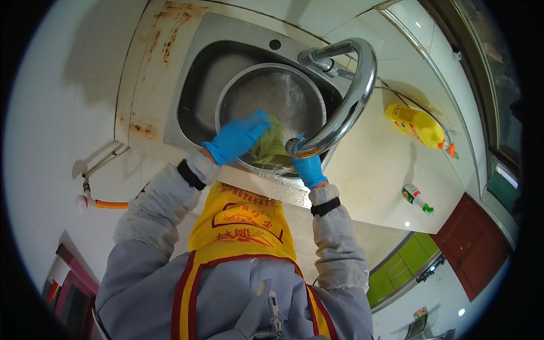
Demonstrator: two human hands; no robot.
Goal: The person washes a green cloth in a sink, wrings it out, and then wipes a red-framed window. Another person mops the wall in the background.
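A round metal basin with water in it sits inside the steel sink. Over its near side is a wet green cloth, bunched up. My left hand, in a blue rubber glove, is closed on the cloth's left part; its fingertips are a little blurred. My right hand, gloved the same way, is at the cloth's right end by the basin's near rim. The faucet's spout hides most of its fingers, so its grip does not show. Water splashes along the near edge below the cloth.
A curved chrome faucet arches over the basin's right side. The steel sink is set in a pale counter with rust stains at left. To the right, a yellow bottle and a small white-and-green bottle lie on the counter.
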